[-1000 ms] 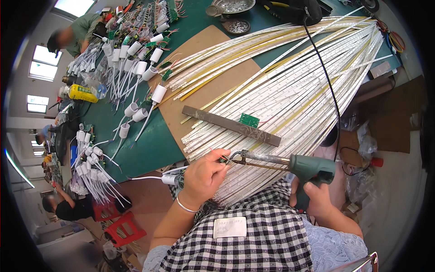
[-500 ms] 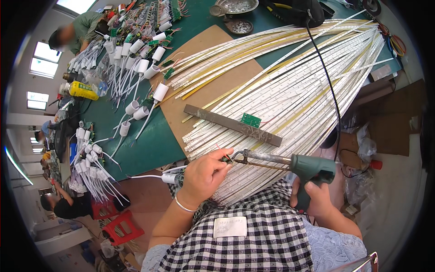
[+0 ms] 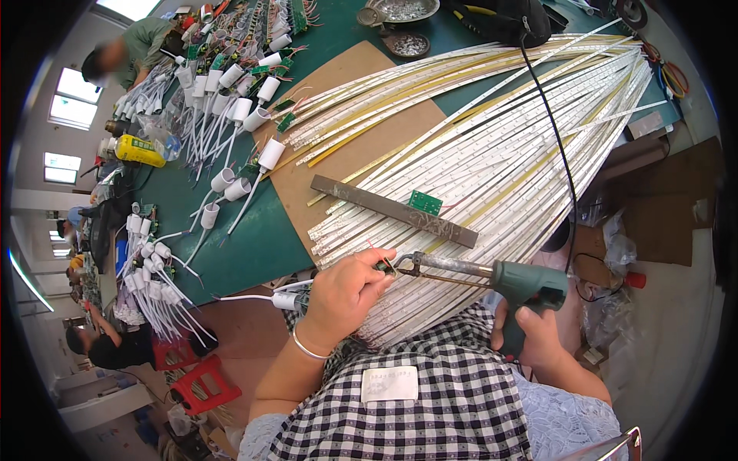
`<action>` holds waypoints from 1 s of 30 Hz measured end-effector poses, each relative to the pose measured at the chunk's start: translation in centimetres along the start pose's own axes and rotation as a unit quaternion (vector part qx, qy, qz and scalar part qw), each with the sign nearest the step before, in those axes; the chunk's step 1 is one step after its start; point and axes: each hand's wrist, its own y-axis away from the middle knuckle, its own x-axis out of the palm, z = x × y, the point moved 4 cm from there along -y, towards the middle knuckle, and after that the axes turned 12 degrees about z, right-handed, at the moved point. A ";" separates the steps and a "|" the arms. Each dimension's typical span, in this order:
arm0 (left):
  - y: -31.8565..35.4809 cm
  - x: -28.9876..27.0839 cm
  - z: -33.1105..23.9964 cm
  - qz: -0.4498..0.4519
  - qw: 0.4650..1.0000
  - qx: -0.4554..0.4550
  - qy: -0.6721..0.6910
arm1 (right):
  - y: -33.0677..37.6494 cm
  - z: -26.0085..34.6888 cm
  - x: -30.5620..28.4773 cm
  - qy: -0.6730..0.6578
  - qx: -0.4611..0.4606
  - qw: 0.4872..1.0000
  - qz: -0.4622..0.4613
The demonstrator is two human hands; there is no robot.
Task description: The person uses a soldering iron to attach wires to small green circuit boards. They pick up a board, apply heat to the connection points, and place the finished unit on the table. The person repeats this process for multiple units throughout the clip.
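My left hand pinches a small green circuit board between thumb and fingers, and a thin red wire sticks up from it. A white cylindrical cap on a white cable shows behind that hand, with board parts beside it. In my right hand is a green soldering gun, gripped by its handle. The gun's metal tip reaches left and meets, or nearly meets, the small board. Below both hands lies a wide fan of white LED strips, with a dark metal bar across it. Another green circuit board rests beside the bar.
A brown board lies under the strips on the green table. White caps with cables are heaped at the left. A black cord crosses the strips. Metal dishes stand at the back. Other people work at the far left.
Almost nothing differs. My left hand has shifted very slightly, and the soldering gun stays at the small board.
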 end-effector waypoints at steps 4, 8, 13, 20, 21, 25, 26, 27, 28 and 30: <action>0.1 0.1 0.2 0.002 1.000 -0.018 0.013 | 0.0 0.0 -0.1 -0.006 0.001 1.000 0.006; 0.0 0.1 0.1 0.001 1.000 -0.015 0.015 | -0.1 0.1 -0.2 -0.027 -0.023 0.999 0.012; 0.0 0.0 -0.2 -0.001 1.000 -0.018 0.008 | -0.2 0.8 -0.2 -0.051 -0.053 0.997 -0.005; 0.4 0.3 0.1 -0.019 1.000 -0.014 0.020 | -0.4 1.1 -0.2 -0.053 -0.068 0.996 0.001; 0.7 0.4 0.2 -0.028 0.999 -0.012 0.026 | -0.4 1.0 -0.2 -0.053 -0.069 0.996 0.001; 2.6 0.0 1.5 -0.084 0.991 0.006 0.107 | -0.6 0.8 -0.3 -0.061 -0.075 0.995 -0.010; 3.0 -0.3 1.9 -0.129 0.977 -0.014 0.171 | -0.7 0.9 -0.3 -0.059 -0.077 0.995 -0.011; 3.3 -0.3 2.0 -0.135 0.972 -0.010 0.193 | -0.7 0.9 -0.3 -0.056 -0.079 0.995 -0.012; 3.5 -0.3 2.1 -0.141 0.967 -0.006 0.213 | -0.7 1.0 -0.3 -0.057 -0.085 0.995 -0.016; 3.9 -0.7 2.0 -0.137 0.963 0.001 0.230 | -1.1 1.0 -0.1 -0.056 -0.096 0.994 -0.007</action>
